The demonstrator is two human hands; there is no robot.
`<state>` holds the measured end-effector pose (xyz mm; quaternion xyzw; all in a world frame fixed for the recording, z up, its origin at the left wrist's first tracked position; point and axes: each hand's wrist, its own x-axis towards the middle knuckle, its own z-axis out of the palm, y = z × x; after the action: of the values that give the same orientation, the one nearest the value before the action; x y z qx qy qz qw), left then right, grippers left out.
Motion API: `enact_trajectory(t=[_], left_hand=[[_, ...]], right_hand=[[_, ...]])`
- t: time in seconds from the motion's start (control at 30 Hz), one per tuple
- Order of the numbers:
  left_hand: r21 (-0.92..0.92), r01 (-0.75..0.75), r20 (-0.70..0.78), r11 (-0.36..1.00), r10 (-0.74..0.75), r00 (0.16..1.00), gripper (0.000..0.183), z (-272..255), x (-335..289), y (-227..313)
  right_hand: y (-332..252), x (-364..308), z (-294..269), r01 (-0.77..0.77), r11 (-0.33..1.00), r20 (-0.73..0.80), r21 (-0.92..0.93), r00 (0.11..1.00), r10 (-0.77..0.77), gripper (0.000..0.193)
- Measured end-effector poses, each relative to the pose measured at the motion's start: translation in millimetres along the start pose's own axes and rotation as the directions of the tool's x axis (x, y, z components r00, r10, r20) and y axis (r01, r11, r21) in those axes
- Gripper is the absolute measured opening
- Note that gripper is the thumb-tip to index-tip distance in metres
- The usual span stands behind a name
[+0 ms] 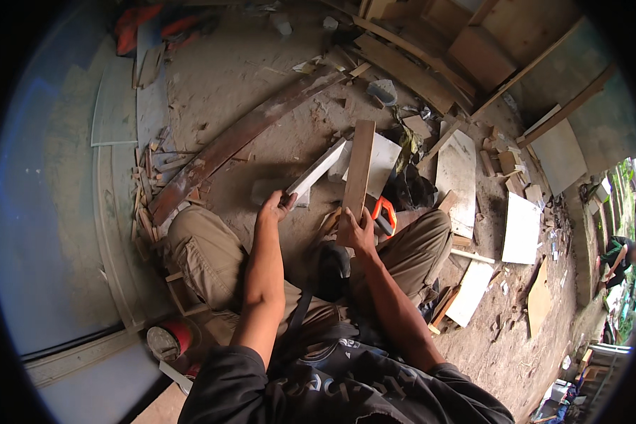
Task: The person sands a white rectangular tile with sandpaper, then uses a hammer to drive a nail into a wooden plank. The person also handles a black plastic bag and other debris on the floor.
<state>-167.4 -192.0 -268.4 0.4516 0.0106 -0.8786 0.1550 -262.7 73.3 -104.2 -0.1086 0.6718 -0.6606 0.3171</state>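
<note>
The left hand (274,207) grips the near end of a pale strip (318,169), which angles up and away to the right. The right hand (357,230) is clenched around the lower end of a brown plank (359,169), held nearly upright between the knees, its far end pointing away from the person. The two pieces lie close together, the strip just left of the plank. An orange-handled saw (384,214) lies on the floor just right of the right hand. White panels (523,227) lie scattered on the floor to the right. A long dark board (240,138) lies diagonally on the floor beyond the left knee. A red can (171,339) stands by the left thigh.
</note>
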Motion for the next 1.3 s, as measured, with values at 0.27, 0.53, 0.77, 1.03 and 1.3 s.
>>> enact_trajectory(t=[0.27,0.53,0.77,1.03,1.3], left_hand=[[0.152,0.003,0.014,0.988,-0.006,1.000,0.027,1.6,6.9,-12.4],[0.093,0.039,0.030,0.995,-0.042,0.999,0.028,0.4,9.4,-7.6],[0.083,-0.026,0.003,0.996,0.026,1.000,0.031,-3.2,-1.7,10.8],[0.202,-0.051,0.161,0.978,0.018,0.987,0.022,10.6,-16.6,-15.7],[0.399,-0.101,0.045,0.912,0.090,0.995,0.032,20.3,-34.0,-21.0]], right_hand=[[20.6,13.8,-12.9,0.027,0.997,-0.054,0.075,0.998,-0.023,0.037],[28.5,9.8,-9.8,0.088,0.996,-0.076,0.014,0.993,-0.087,0.034],[6.7,25.7,27.1,0.103,0.983,0.041,-0.152,0.994,-0.098,0.036],[-10.1,105.2,49.1,0.095,0.995,0.268,-0.026,0.960,-0.084,0.042],[-19.3,140.3,107.1,0.292,0.957,0.433,0.000,0.862,-0.263,0.044]])
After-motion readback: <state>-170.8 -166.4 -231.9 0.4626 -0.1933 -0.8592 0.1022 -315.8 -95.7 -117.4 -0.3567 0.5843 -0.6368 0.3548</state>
